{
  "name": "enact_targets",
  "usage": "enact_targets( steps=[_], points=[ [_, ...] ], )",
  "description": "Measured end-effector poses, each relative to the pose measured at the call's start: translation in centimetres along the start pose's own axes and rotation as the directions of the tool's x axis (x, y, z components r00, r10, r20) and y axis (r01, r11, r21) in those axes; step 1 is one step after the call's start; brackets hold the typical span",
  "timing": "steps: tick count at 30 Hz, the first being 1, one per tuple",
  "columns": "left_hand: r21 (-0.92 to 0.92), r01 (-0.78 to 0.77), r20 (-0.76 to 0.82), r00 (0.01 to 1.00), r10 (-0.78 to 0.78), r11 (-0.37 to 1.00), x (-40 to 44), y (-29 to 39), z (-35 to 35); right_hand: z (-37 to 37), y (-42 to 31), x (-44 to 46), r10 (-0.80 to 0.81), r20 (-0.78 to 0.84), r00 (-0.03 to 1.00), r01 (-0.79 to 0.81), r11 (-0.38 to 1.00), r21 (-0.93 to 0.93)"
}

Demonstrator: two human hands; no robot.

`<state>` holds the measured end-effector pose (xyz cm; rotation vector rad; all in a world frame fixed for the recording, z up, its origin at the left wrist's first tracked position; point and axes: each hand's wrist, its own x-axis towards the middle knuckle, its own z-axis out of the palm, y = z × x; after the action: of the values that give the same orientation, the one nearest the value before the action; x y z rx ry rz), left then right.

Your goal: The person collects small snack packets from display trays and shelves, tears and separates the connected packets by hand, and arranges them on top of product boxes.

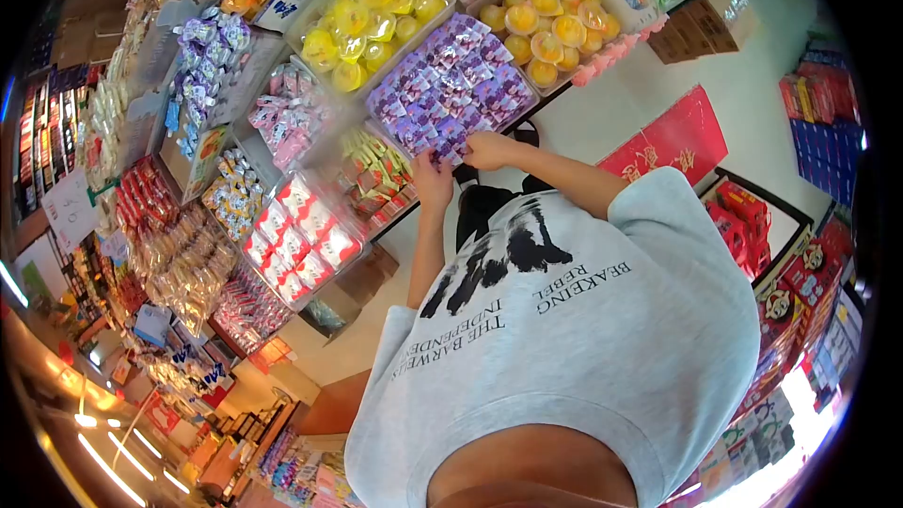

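Note:
At the near edge of a clear bin (538, 115) filled with purple candy packets (451, 85), my two hands are close together. My left hand (432, 179) has its fingers curled around the edge of a small purple packet (454, 156). From the other side, my right hand (486, 150) pinches at the same packet, its fingertips partly hidden. The other purple packets lie in overlapping rows just beyond my fingers.
Around the purple bin stand yellow capsule cups (353, 23), orange jelly cups (564, 23), red-and-white packets (301, 235) and green-and-red sticks (374, 169). A red box panel (673, 136) stands to the right, near a rack with red packages (738, 221). Cartons (691, 28) sit on the floor.

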<state>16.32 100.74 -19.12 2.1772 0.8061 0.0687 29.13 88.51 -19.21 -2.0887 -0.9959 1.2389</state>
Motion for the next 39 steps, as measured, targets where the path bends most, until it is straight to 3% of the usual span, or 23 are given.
enact_targets(
  steps=[1, 3, 5, 7, 9, 11, 15, 16, 19, 21, 23, 24, 25, 26, 28, 29, 31, 32, 33, 35, 36, 38, 39],
  points=[
    [0.013, -0.052, 0.017, 0.998, 0.052, 0.999, 0.0, -0.4, -0.2, 1.3, -0.1, -0.1, 0.018, -0.006, 1.000, -0.018, 1.000, 0.007],
    [0.001, -0.103, 0.069, 0.992, 0.102, 0.995, 0.2, -1.4, -0.7, 3.6, -1.1, -0.6, 0.140, -0.265, 0.954, -0.096, 0.981, 0.171],
    [-0.045, -0.034, 0.152, 0.988, 0.041, 0.998, 1.0, -1.1, -1.2, 4.5, -2.3, -0.7, 0.243, -0.333, 0.911, -0.165, 0.955, 0.247],
    [-0.050, -0.073, 0.215, 0.973, 0.082, 0.996, 1.5, -1.5, -1.8, 5.6, -3.5, -1.2, 0.408, -0.396, 0.823, -0.244, 0.883, 0.401],
    [0.019, -0.175, 0.222, 0.961, 0.167, 0.984, 2.1, -1.7, -2.2, 7.3, -3.2, -0.9, 0.465, -0.446, 0.765, -0.235, 0.846, 0.479],
    [0.000, -0.208, 0.261, 0.944, 0.201, 0.978, 2.2, -2.1, -2.3, 8.3, -3.3, -0.4, 0.649, -0.242, 0.722, -0.153, 0.490, 0.858],
    [-0.045, -0.308, 0.298, 0.904, 0.307, 0.950, 2.0, -1.5, -3.2, 8.8, -4.1, -0.6, 0.726, -0.174, 0.666, -0.008, 0.240, 0.971],
    [-0.054, -0.308, 0.307, 0.900, 0.310, 0.950, 2.0, -1.6, -3.1, 8.9, -4.9, -0.7, 0.769, -0.224, 0.598, 0.022, 0.264, 0.964],
    [-0.076, -0.398, 0.325, 0.857, 0.400, 0.914, 2.4, -2.6, -2.4, 10.3, -4.7, -1.1, 0.765, -0.329, 0.554, 0.055, 0.361, 0.931],
    [0.010, -0.467, 0.488, 0.774, 0.403, 0.884, 2.8, -2.5, -2.5, 10.8, -4.3, -1.8, 0.752, -0.380, 0.538, 0.131, 0.371, 0.919],
    [0.027, -0.509, 0.582, 0.707, 0.401, 0.860, 3.0, -1.4, -3.0, 10.1, -4.6, -4.2, 0.678, -0.340, 0.652, 0.055, 0.405, 0.913],
    [-0.010, -0.577, 0.618, 0.639, 0.458, 0.817, 2.8, -0.8, -3.0, 10.9, -3.0, -4.3, 0.592, -0.393, 0.703, 0.169, 0.398, 0.902],
    [-0.051, -0.638, 0.653, 0.561, 0.509, 0.768, 2.5, 0.6, -3.1, 10.1, -3.4, -6.1, 0.565, -0.415, 0.713, 0.176, 0.428, 0.886],
    [-0.072, -0.671, 0.665, 0.519, 0.537, 0.738, 2.3, 2.3, -2.7, 9.4, -3.2, -7.7, 0.501, -0.480, 0.720, 0.177, 0.537, 0.825],
    [-0.315, -0.457, 0.869, 0.213, 0.446, 0.832, 0.1, 7.4, -2.9, 8.8, -1.7, -11.2, 0.353, -0.584, 0.731, 0.173, 0.732, 0.659],
    [-0.325, -0.483, 0.876, 0.170, 0.451, 0.813, -0.6, 7.8, -1.7, 8.8, -0.9, -12.8, 0.377, -0.610, 0.697, 0.187, 0.725, 0.663],
    [-0.225, -0.270, 0.953, 0.137, 0.269, 0.936, -1.2, 6.9, 2.3, 8.8, 1.1, -16.0, 0.370, -0.765, 0.527, 0.214, 0.813, 0.541],
    [-0.246, -0.186, 0.957, 0.108, 0.268, 0.951, -1.7, 6.4, 4.6, 8.6, 1.5, -18.2, 0.441, -0.750, 0.493, 0.196, 0.783, 0.590],
    [-0.163, -0.185, 0.976, 0.111, 0.186, 0.969, -2.8, 7.2, 6.1, 9.1, 2.6, -19.7, 0.464, -0.767, 0.444, 0.211, 0.778, 0.592],
    [-0.178, -0.224, 0.979, 0.062, 0.197, 0.958, -5.2, 9.7, 8.5, 10.3, 5.1, -22.6, 0.543, -0.805, 0.239, 0.273, 0.758, 0.593],
    [-0.158, -0.205, 0.986, 0.014, 0.164, 0.966, -7.0, 12.1, 8.9, 11.0, 5.9, -24.0, 0.564, -0.803, 0.190, 0.282, 0.752, 0.595],
    [-0.177, -0.175, 0.984, -0.047, 0.171, 0.969, -9.6, 14.8, 11.1, 12.5, 7.4, -26.6, 0.741, -0.668, 0.066, 0.556, 0.528, 0.641],
    [-0.189, -0.108, 0.981, -0.065, 0.183, 0.976, -10.9, 15.8, 12.3, 13.1, 7.8, -28.6, 0.756, -0.653, 0.027, 0.570, 0.526, 0.632]
  ],
)
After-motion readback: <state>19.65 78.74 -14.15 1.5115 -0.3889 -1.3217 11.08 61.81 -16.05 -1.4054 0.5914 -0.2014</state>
